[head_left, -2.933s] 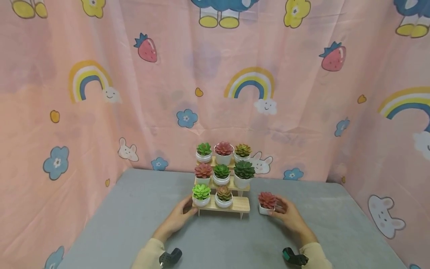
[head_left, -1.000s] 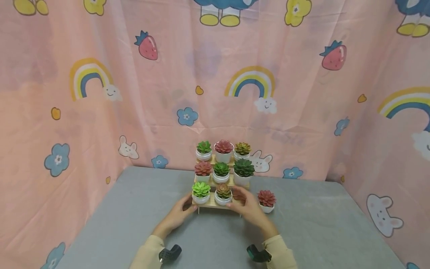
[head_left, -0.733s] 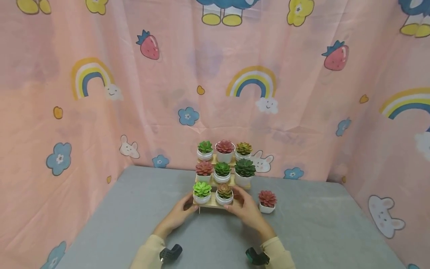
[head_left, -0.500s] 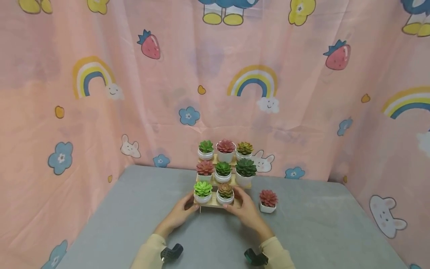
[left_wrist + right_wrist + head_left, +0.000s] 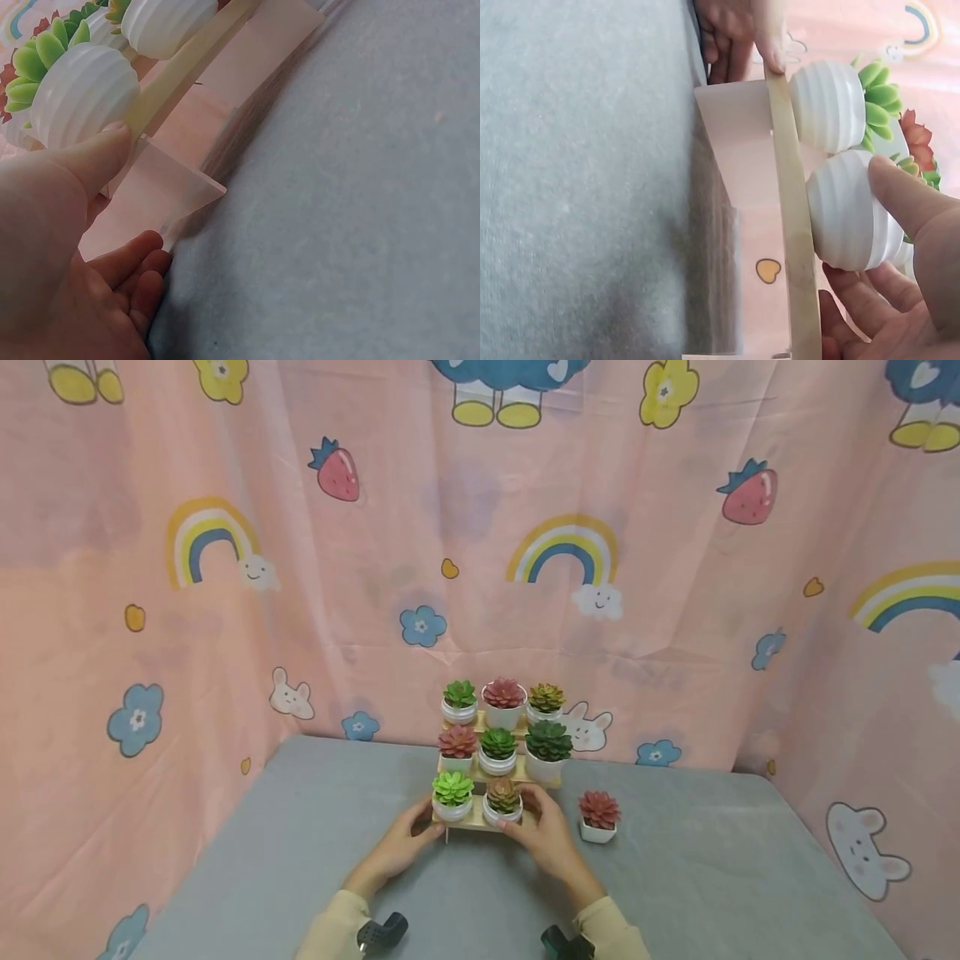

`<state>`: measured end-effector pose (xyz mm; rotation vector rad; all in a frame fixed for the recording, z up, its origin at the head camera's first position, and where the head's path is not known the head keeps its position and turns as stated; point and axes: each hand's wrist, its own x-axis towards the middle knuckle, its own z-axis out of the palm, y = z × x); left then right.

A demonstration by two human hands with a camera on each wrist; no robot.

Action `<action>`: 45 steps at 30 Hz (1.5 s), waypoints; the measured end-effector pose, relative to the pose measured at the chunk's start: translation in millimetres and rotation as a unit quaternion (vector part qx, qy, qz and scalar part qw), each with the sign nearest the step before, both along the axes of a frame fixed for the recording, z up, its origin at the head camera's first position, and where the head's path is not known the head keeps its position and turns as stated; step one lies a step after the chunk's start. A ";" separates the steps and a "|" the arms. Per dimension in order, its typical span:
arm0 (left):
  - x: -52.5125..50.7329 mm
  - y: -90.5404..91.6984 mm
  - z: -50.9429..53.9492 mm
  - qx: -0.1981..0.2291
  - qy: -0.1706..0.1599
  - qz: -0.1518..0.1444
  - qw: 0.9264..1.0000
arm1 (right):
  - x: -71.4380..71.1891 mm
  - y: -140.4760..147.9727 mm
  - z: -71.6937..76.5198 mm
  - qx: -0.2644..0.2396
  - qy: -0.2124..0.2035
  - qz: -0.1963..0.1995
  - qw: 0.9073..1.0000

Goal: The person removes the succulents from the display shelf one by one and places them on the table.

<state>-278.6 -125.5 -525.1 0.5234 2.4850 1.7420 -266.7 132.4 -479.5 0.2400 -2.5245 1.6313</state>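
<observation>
A three-tier wooden stand (image 5: 474, 818) carries several potted succulents. On its lowest tier are a bright green succulent (image 5: 452, 789) at the left and a brownish one (image 5: 502, 796) beside it, both in ribbed white pots. My right hand (image 5: 551, 839) grips the brownish plant's pot, thumb on its near side; in the right wrist view this pot (image 5: 851, 210) stands on the board. My left hand (image 5: 399, 845) holds the left end of the lowest tier, and the left wrist view shows the thumb on the board's edge (image 5: 180, 82) with the other fingers curled below.
A red succulent (image 5: 598, 810) in a square white pot stands on the grey table (image 5: 697, 860), right of the stand. Behind the table hangs a pink patterned cloth (image 5: 337, 568). Dark devices are on both wrists.
My right hand has let go of the red succulent, now standing on the table, and moved left to grip the brownish plant's pot. My left hand has stayed at the stand's left end.
</observation>
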 end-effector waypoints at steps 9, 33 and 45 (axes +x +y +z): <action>-1.0 -0.9 1.9 -0.003 -0.003 -0.004 1.000 | 1.7 4.7 5.8 0.025 -0.005 0.025 0.999; 1.3 1.2 -0.5 -0.001 -0.008 -0.003 1.000 | 5.8 11.6 14.2 0.041 0.003 0.041 0.998; 1.3 1.3 0.9 0.004 -0.019 0.005 1.000 | 22.3 33.9 26.5 0.017 0.026 0.040 0.999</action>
